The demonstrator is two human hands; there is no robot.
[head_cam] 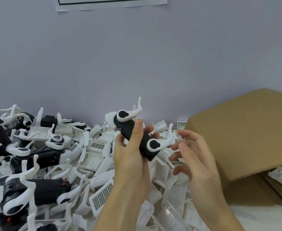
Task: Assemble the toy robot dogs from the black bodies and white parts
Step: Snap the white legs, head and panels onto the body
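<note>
Body point(137, 140) lies gripped in left hand point(130, 157) at frame centre, long axis slanting upper left to lower right, while open right hand point(191, 157) hovers just beside its lower-right leg point(160, 144).

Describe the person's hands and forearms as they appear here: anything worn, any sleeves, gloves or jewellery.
Both are bare. The left hand and right hand wear no gloves, and no rings show on the visible fingers. The forearms are uncovered down to the frame's edge, with no sleeve, watch or wristband in view.
</note>
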